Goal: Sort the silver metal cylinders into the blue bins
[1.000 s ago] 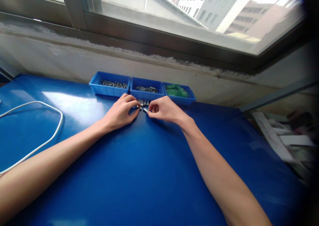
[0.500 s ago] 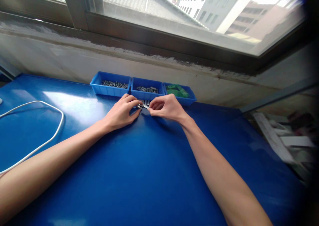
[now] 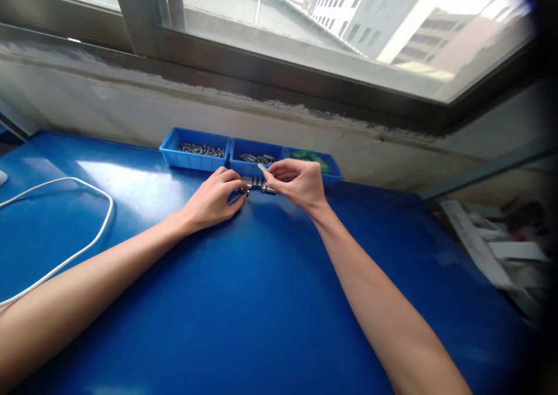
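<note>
My right hand (image 3: 301, 185) is closed in a pinch on a short pale metal piece (image 3: 262, 168), which points up and to the left from the fingertips. Lower and to the left, my left hand (image 3: 218, 196) has thumb and forefinger pressed together around a small dark metal part (image 3: 246, 191), mostly covered by the fingers. Between the hands, several silver metal cylinders (image 3: 257, 183) lie on the blue table in front of the bins. Their exact kind is too small to make out.
Three joined blue bins stand along the wall: small metal fasteners in the left bin (image 3: 192, 161), metal cylinders in the middle bin (image 3: 281, 148), green pieces in the right bin (image 3: 335, 171). A white cable (image 3: 102, 226) curves across the table's left side. A window (image 3: 279, 29) is behind.
My right hand has drawn the pale metal piece up and away from the part in my left hand, tilting it upward. Cylinders on the table show more clearly. My left hand stays nearly in place.
</note>
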Available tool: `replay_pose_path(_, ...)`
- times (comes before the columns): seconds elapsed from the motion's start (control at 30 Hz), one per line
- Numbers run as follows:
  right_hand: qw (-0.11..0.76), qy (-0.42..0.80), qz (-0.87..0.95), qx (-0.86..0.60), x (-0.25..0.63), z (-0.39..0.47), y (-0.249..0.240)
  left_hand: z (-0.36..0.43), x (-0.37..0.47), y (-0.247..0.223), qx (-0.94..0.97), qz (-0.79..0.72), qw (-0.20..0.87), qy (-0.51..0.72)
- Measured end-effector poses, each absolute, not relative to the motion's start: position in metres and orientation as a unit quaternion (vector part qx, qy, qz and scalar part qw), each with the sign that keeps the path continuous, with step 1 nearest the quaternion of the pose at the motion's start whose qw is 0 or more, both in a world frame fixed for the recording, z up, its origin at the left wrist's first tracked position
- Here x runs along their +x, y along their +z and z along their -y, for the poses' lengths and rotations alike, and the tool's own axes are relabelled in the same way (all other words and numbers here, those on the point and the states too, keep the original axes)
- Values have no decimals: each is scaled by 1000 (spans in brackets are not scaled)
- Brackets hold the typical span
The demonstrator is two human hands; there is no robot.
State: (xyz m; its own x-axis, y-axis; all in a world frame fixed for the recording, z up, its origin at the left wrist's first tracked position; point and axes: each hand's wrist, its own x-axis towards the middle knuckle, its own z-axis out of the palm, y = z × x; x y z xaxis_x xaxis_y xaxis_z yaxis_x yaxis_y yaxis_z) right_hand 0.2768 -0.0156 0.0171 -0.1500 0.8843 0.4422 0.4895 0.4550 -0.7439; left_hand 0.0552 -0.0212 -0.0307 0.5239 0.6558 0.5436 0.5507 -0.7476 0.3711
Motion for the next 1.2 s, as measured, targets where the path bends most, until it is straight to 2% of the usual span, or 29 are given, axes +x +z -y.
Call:
replay_pose_path(0.13, 479, 161, 675, -538, 277, 8, 7, 21, 55, -31, 870, -349, 84, 338)
replay_pose_path(0.5, 402, 172, 707, -556, 278, 8, 9, 16, 54, -36, 878, -348, 98, 313)
replay_pose_path(0.67, 371, 250, 730, -517, 274, 12, 11, 15, 54, -35, 862, -349, 132, 343)
replay_pose_path(0.97, 330, 416, 722, -442, 268, 14, 9, 15, 52, -29, 739, -348, 289, 499)
replay_pose_path(1.2, 343, 510, 693, -378, 265, 17, 8, 18, 52, -26, 685, -358, 385, 504)
